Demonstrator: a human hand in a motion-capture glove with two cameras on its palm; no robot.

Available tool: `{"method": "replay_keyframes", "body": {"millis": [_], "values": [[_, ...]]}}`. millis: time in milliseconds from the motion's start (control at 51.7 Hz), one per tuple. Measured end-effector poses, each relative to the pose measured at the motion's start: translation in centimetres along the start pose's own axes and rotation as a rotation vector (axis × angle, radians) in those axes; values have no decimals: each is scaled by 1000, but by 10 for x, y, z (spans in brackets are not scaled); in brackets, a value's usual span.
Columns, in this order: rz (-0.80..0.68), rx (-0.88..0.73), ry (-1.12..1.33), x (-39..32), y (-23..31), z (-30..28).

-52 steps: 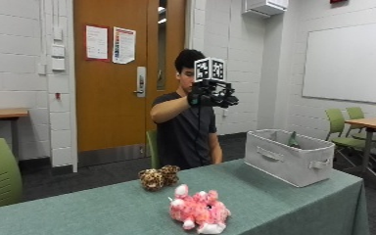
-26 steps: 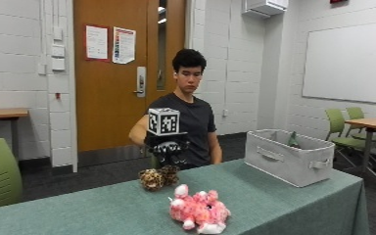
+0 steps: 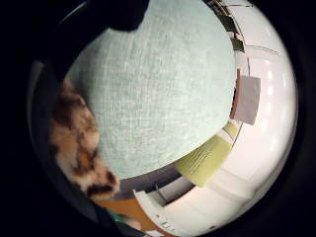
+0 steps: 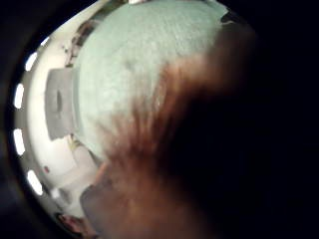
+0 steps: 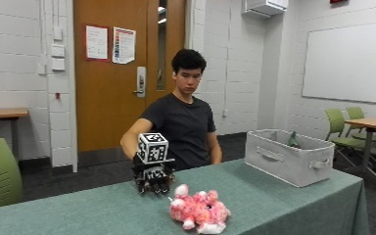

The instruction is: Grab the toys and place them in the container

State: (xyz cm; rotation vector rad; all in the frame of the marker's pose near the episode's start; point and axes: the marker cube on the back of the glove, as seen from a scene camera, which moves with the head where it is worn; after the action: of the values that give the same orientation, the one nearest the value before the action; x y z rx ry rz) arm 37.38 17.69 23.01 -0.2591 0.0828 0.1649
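Right hand (image 5: pixel 152 177) down on the brown spotted toy (image 3: pixel 79 148), which lies on the desk (image 5: pixel 272 196) under the palm; whether the grip has closed cannot be told. Pink toy (image 5: pixel 198 210) just beside. Container (image 5: pixel 292 156) well beyond. Judged: first pickup; next, close, lift, carry across.

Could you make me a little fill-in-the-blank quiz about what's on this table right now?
1. The fluffy toy lying nearest the camera is ____ in colour.
2. The gloved right hand is down on a brown spotted toy, which lies on the ____ tablecloth.
3. The grey container stands on the table with its top ____.

Missing words: pink; green; open
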Motion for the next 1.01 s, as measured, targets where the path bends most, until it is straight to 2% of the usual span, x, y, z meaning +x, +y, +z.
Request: {"method": "replay_keyframes", "body": {"millis": [213, 600, 793, 1006], "values": [[-2, 46, -52, 2, 16, 2], [98, 258, -69, -7, 30, -26], [70, 244, -98, -28, 14, -93], [36, 378, -68, -71, -4, -201]]}}
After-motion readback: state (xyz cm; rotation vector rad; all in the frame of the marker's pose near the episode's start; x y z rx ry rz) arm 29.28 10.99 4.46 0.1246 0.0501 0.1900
